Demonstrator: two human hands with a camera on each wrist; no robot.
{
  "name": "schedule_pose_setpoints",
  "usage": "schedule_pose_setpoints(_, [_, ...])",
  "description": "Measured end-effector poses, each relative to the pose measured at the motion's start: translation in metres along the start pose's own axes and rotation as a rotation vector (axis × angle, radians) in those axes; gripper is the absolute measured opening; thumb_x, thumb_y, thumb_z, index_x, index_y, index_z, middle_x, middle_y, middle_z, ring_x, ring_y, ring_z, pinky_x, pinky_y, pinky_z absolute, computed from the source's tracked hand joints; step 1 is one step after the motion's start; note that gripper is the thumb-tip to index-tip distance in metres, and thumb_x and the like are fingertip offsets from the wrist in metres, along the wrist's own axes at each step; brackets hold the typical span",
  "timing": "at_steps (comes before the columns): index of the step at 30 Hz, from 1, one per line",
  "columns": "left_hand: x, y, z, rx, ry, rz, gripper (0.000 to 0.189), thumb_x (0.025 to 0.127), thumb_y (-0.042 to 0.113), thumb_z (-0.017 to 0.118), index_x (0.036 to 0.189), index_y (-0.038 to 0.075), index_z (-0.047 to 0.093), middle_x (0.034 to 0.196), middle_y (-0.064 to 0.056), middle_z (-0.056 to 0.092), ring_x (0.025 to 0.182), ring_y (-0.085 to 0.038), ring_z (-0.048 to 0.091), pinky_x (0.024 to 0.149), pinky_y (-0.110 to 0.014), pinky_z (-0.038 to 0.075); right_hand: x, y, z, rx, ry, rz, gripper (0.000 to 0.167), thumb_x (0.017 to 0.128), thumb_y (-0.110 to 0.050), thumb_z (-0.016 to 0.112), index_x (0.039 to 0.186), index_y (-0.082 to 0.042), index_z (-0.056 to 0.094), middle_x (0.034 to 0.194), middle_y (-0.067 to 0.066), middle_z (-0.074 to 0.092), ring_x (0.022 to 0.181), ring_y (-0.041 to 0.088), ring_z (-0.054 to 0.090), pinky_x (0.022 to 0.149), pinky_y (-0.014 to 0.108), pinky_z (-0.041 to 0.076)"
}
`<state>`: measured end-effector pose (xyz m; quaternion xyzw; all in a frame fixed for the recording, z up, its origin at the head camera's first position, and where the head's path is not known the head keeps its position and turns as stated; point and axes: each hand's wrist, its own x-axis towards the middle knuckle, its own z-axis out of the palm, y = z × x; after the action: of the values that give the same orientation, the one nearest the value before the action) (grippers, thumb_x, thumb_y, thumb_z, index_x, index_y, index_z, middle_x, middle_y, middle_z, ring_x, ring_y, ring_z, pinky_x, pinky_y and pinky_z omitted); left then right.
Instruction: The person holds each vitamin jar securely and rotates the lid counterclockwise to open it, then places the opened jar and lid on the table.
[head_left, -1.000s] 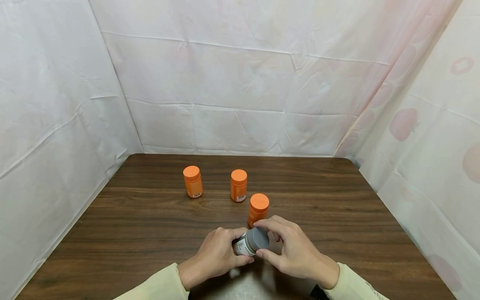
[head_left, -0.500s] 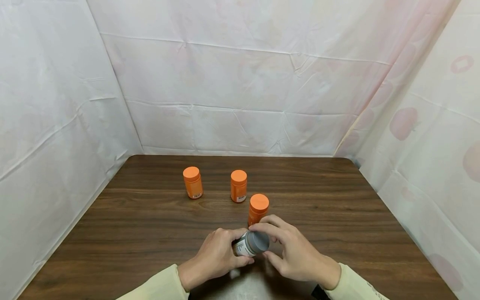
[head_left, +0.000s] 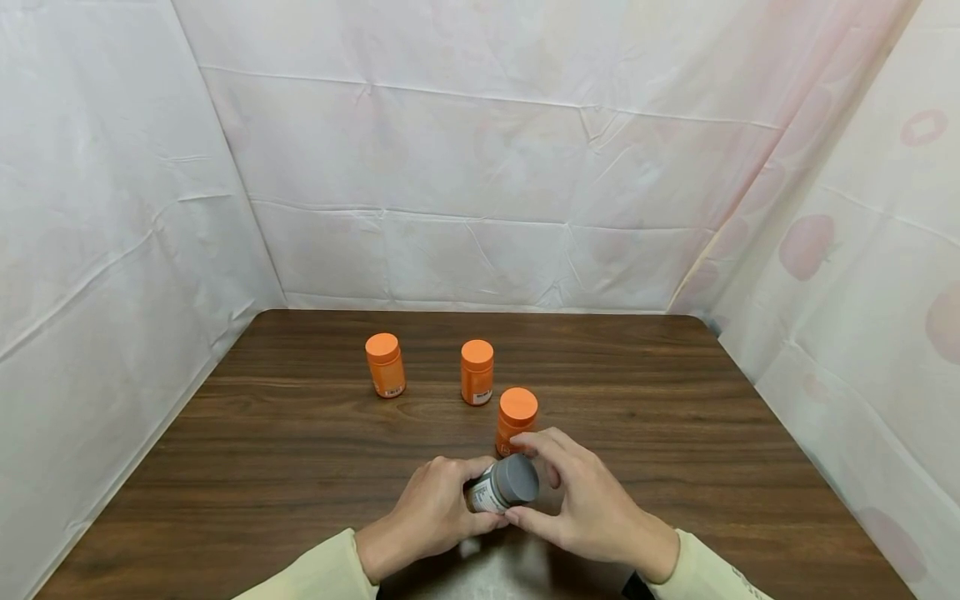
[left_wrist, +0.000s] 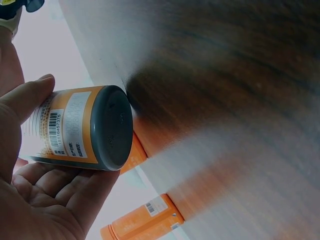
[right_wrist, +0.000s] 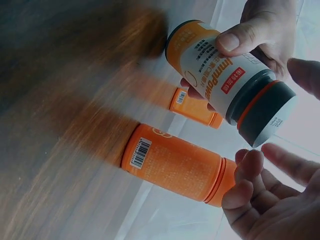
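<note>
Right grip (head_left: 588,497) newly wider around cap (head_left: 519,477), contact unclear.

Head fwd/down, wrist cams nr btl (right_wrist: 222,77)

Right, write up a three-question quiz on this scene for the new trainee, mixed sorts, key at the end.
1. How many orange cylindrical bottles stand on the brown wood-grain table?

2. True or false: the left hand grips the grey-and-orange cylindrical bottle with a white label.

3. Which part of that gripped bottle is the right hand nearest to?
a) its base
b) its round grey lid
c) its barcode

Key: 1: three. 2: true. 3: b.
</note>
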<state>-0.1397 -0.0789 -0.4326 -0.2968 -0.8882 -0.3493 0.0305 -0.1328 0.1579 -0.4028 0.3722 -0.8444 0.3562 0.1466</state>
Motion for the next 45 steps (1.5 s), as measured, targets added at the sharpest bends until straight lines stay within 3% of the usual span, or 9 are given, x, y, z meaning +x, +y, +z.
schedule_pose_setpoints(5, [-0.0005, 0.0004, -0.0009, -0.013, -0.009, -0.012, 0.032, 0.077, 0.036, 0.092, 0.099, 0.037, 0.069, 0.079, 0.024, 0.063, 0.066, 0.002, 0.057, 0.059, -0.021, 0.046, -0.0012, -0.0009, 0.0017, -0.015, 0.026, 0.094, 0.058, 0.079, -0.046, 0.089, 0.126, -0.027, 0.061, 0.104, -0.016, 0.061, 0.07, 0.007, 0.049, 0.059, 0.018, 0.042])
schedule_pose_setpoints(12, [-0.0005, 0.0006, -0.0007, -0.019, -0.011, -0.014, 0.033, 0.077, 0.035, 0.092, 0.1, 0.037, 0.069, 0.082, 0.024, 0.064, 0.069, 0.002, 0.059, 0.061, -0.021, 0.047, -0.0012, -0.0013, 0.0043, -0.054, 0.046, 0.148, 0.047, 0.08, -0.053, 0.085, 0.112, -0.025, 0.064, 0.089, -0.012, 0.058, 0.064, 0.008, 0.049, 0.055, 0.019, 0.04])
schedule_pose_setpoints(26, [-0.0004, 0.0013, -0.0011, -0.017, 0.001, -0.003, 0.033, 0.076, 0.034, 0.093, 0.099, 0.036, 0.069, 0.081, 0.023, 0.065, 0.068, 0.002, 0.059, 0.06, -0.021, 0.047, -0.0019, -0.0022, 0.0083, -0.019, 0.044, 0.198, 0.038, 0.079, -0.044, 0.089, 0.103, -0.028, 0.064, 0.08, -0.014, 0.058, 0.059, 0.01, 0.051, 0.051, 0.019, 0.04])
schedule_pose_setpoints(32, [-0.0005, 0.001, -0.0008, -0.015, 0.01, 0.005, 0.032, 0.076, 0.034, 0.093, 0.097, 0.036, 0.068, 0.078, 0.023, 0.064, 0.066, 0.002, 0.058, 0.059, -0.021, 0.046, -0.0012, -0.0021, 0.008, -0.007, 0.045, 0.172, 0.037, 0.08, -0.039, 0.09, 0.105, -0.026, 0.065, 0.083, -0.015, 0.059, 0.06, 0.012, 0.052, 0.052, 0.019, 0.04])
schedule_pose_setpoints(45, [-0.0007, 0.0008, -0.0003, 0.001, 0.02, 0.005, 0.034, 0.075, 0.035, 0.093, 0.1, 0.037, 0.071, 0.079, 0.022, 0.064, 0.066, 0.003, 0.057, 0.059, -0.022, 0.046, -0.0006, -0.0021, 0.0033, 0.002, 0.031, 0.032, 0.049, 0.077, -0.025, 0.092, 0.12, -0.019, 0.067, 0.091, -0.013, 0.057, 0.071, 0.007, 0.05, 0.058, 0.017, 0.041])
